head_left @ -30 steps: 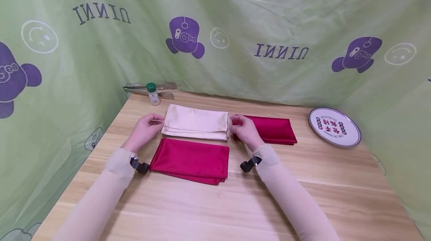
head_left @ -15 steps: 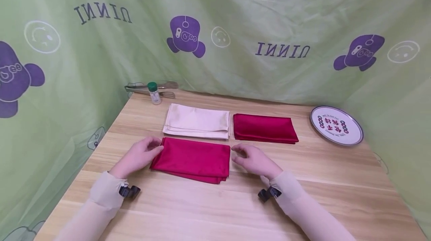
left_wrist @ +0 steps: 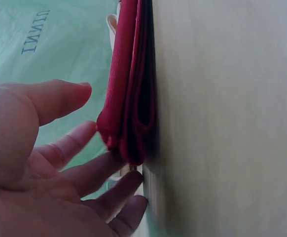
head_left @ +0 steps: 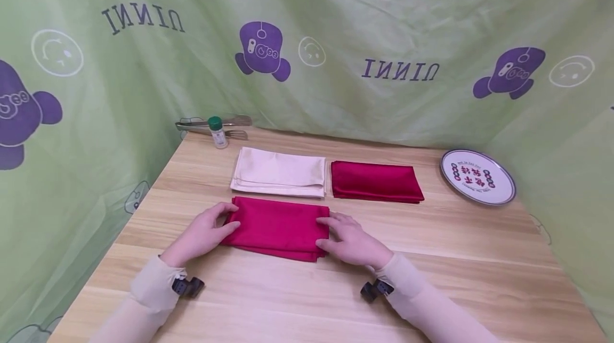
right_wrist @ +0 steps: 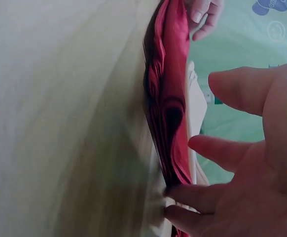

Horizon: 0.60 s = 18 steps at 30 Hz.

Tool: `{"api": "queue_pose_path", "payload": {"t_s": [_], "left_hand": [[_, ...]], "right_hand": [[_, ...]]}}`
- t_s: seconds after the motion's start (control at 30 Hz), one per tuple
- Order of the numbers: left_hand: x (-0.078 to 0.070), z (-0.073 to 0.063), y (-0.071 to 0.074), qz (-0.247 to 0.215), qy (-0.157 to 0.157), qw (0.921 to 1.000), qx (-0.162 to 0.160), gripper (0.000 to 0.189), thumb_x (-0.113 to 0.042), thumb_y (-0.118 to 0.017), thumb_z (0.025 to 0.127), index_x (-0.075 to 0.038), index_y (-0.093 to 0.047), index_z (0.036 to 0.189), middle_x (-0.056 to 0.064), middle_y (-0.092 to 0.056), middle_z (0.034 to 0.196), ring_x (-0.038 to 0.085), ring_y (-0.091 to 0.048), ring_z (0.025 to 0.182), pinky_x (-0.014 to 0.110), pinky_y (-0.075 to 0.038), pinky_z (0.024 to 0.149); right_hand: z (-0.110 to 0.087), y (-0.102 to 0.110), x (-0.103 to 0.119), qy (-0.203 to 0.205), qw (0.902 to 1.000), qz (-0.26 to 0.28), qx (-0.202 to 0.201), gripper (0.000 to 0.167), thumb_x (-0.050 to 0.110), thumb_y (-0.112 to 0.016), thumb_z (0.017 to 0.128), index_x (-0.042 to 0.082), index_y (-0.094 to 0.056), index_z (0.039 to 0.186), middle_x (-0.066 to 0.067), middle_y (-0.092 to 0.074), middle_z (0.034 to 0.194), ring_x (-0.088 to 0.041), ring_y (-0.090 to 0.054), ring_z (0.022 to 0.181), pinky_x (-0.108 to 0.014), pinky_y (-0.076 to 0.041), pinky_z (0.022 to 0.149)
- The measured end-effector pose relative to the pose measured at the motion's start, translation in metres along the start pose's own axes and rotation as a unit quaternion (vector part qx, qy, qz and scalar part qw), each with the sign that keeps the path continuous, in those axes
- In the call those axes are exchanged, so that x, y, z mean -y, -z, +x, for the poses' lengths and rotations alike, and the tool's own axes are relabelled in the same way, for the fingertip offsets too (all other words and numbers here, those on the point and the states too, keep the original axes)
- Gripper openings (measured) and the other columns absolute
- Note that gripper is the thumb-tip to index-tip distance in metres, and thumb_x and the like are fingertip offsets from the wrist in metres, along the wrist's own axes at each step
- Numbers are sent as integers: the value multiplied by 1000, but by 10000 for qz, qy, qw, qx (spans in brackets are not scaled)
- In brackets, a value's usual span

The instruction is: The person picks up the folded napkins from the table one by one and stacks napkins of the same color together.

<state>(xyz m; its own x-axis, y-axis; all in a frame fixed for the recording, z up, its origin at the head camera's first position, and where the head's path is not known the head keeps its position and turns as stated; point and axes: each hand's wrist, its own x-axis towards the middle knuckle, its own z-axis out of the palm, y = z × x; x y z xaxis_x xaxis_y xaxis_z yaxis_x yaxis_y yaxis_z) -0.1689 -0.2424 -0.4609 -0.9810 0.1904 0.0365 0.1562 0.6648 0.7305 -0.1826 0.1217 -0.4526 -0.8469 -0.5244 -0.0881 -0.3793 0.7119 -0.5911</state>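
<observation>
A folded crimson satin cloth (head_left: 280,226) lies on the wooden table, between both hands. At its left end is my left hand (head_left: 201,234), thumb and index fingertip over the edge. My right hand (head_left: 352,239) is at the opposite end with its fingertips just over the cloth. In the left wrist view the thumb (left_wrist: 64,98) stands off the stacked red folds (left_wrist: 128,84), with other fingers right at the lower corner. The right wrist view has the fingers spread beside the folded edge (right_wrist: 175,98), the thumb (right_wrist: 237,89) apart from it.
Behind the crimson cloth lies a folded cream cloth (head_left: 280,170), with a darker red folded cloth (head_left: 376,180) to its right. A white plate (head_left: 502,186) sits far right. A green-capped shaker (head_left: 218,134) and metal tongs (head_left: 191,125) are at the back left, near the green curtain (head_left: 336,103).
Both hands have left the sides of the cream cloth and come back toward me. They have since closed inward onto the two ends of the nearest crimson cloth.
</observation>
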Motion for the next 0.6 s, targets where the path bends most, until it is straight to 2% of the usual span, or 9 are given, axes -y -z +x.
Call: {"api": "queue_pose_path", "payload": {"t_s": [0.13, 0.27, 0.4, 0.5, 0.6], "left_hand": [[0, -3, -4, -340, -48, 9994, -104, 34, -14, -68, 92, -4, -59, 123, 17, -61, 125, 36, -55, 119, 52, -43, 100], [2, -4, -5, -818, -59, 9966, -117, 33, -7, -67, 92, -4, -58, 123, 19, -59, 128, 36, -60, 115, 49, -48, 96], [3, -4, -4, -1118, 27, 9937, -112, 33, -5, -66, 92, -4, -58, 124, 20, -57, 131, 37, -62, 113, 43, -51, 92], [3, -4, -3, -1169, 141, 9930, -109, 33, -4, -66, 91, -4, -58, 123, 20, -56, 131, 36, -61, 113, 40, -51, 92], [3, -3, -3, -1203, 298, 9922, -131, 33, -3, -66, 91, -5, -58, 123, 21, -56, 132, 36, -61, 115, 41, -50, 93]], "right_hand": [[2, -5, 2, -48, 9981, 547, -273, 49, 33, -66, 92, 13, -55, 136, -10, -49, 141, -30, -39, 135, -49, -32, 109], [4, -10, 3, -44, 9877, 1392, -710, 44, 23, -70, 90, 15, -57, 132, -2, -54, 133, -23, -47, 126, -46, -37, 106], [7, -14, 3, 151, 9697, 2222, -1005, 43, 12, -70, 89, 12, -58, 130, -3, -55, 130, -22, -51, 121, -44, -40, 105], [11, -17, 3, 310, 9527, 2805, -1131, 42, 4, -69, 88, 6, -58, 129, -8, -54, 129, -27, -53, 119, -45, -43, 103], [15, -19, 5, 299, 9373, 3220, -1300, 41, -1, -68, 86, 4, -59, 126, -9, -54, 129, -30, -54, 118, -47, -43, 102]]}}
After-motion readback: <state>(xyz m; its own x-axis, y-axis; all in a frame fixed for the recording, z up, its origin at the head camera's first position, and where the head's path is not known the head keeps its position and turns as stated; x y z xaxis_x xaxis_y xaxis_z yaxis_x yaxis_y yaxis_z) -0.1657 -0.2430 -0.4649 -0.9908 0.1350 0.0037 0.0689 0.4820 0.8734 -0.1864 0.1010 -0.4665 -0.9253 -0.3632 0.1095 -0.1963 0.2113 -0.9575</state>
